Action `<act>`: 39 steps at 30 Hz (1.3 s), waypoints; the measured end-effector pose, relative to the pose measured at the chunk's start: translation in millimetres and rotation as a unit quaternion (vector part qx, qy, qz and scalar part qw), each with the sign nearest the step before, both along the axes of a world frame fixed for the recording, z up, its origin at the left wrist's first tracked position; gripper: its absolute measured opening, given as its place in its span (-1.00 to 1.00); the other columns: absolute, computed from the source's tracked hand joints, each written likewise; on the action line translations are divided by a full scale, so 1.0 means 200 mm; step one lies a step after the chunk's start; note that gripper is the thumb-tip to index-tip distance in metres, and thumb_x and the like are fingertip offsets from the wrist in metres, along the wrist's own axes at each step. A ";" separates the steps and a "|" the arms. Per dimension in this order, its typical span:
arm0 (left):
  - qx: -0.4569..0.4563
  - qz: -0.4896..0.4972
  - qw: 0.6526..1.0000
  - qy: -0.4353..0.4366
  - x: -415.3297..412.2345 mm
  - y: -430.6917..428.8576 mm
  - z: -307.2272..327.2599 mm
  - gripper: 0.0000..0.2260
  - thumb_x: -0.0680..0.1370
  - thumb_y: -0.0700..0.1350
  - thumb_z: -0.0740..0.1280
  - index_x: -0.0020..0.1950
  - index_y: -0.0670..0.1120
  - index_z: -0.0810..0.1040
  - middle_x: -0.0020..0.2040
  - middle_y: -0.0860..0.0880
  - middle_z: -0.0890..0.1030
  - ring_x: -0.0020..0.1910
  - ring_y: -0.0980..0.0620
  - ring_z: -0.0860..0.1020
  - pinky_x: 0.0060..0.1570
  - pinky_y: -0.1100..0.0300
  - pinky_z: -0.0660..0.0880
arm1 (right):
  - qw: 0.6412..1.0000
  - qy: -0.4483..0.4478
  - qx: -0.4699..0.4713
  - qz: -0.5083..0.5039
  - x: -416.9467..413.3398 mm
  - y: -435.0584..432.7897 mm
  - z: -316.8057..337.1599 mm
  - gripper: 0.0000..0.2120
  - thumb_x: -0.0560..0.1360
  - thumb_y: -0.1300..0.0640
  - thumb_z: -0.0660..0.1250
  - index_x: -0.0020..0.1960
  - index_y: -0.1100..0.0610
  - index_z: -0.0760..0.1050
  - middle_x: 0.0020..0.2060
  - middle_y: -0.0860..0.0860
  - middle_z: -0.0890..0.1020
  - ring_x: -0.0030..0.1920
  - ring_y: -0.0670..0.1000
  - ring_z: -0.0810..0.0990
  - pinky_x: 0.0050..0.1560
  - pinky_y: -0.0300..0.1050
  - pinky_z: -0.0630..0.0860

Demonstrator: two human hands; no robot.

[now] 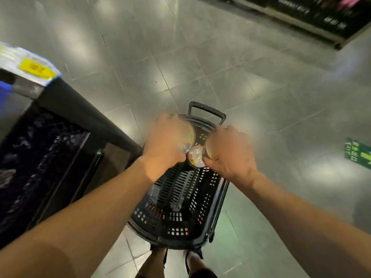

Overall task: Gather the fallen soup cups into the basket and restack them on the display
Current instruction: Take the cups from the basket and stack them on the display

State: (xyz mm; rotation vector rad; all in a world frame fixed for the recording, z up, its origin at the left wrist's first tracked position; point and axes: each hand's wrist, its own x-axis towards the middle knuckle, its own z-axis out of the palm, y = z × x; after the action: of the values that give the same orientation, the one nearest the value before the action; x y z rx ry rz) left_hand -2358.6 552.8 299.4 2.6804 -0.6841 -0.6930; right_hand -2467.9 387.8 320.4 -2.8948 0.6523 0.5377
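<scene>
Left hand [163,141] grips one soup cup [187,138]; right hand [228,152] grips another [207,150]. Both are over the basket's [180,240] far end, above a third cup [196,156] inside.

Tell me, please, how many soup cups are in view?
3: one cup in the left hand at, one in the right hand at, one in the basket at. Others may be hidden.

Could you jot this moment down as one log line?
left hand: holds round clear-lidded soup cup | right hand: holds second cup | third cup: inside black plastic basket
</scene>
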 end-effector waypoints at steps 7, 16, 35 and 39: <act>0.014 0.065 0.997 -0.036 -0.24 0.03 0.83 0.13 0.29 0.12 0.66 0.64 -0.01 0.01 0.50 -0.06 0.06 0.39 -0.21 0.20 0.35 -0.10 0.38 | 0.995 -0.072 -0.015 0.066 -0.08 0.00 0.78 0.00 0.36 -0.42 0.41 0.61 -0.03 0.08 0.49 0.10 0.27 0.39 0.27 0.31 0.24 0.25 0.51; 0.018 0.189 0.976 -0.107 -0.43 0.28 1.79 0.10 0.29 0.17 0.61 0.64 -0.02 0.03 0.45 -0.06 0.09 0.42 -0.25 0.20 0.33 -0.08 0.40 | 0.972 -0.132 -0.050 0.190 -0.11 0.20 1.68 -0.03 0.37 -0.43 0.37 0.60 -0.03 0.09 0.45 0.11 0.30 0.39 0.28 0.31 0.26 0.27 0.49; 0.058 0.408 0.901 -0.139 -1.04 1.50 2.78 0.08 0.29 0.28 0.55 0.64 -0.03 0.07 0.55 -0.11 0.05 0.53 -0.32 0.15 0.33 -0.08 0.39 | 0.878 -0.218 -0.010 0.426 -0.08 1.44 2.55 -0.04 0.32 -0.46 0.38 0.58 -0.09 0.15 0.44 0.08 0.33 0.40 0.26 0.31 0.24 0.21 0.52; 0.080 0.430 0.888 -0.145 -1.24 1.71 2.90 0.02 0.39 0.26 0.51 0.66 -0.06 0.05 0.60 -0.12 0.05 0.58 -0.26 0.08 0.48 -0.10 0.23 | 0.852 -0.212 0.008 0.479 -0.14 1.75 2.60 -0.08 0.34 -0.46 0.37 0.55 -0.09 0.18 0.43 0.10 0.35 0.39 0.27 0.33 0.25 0.24 0.53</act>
State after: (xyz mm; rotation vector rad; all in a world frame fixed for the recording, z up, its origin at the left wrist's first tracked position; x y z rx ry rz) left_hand -2606.7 895.0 879.8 2.8408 0.5472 -0.1042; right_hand -2495.8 738.2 839.7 -2.9642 -0.8964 -0.0606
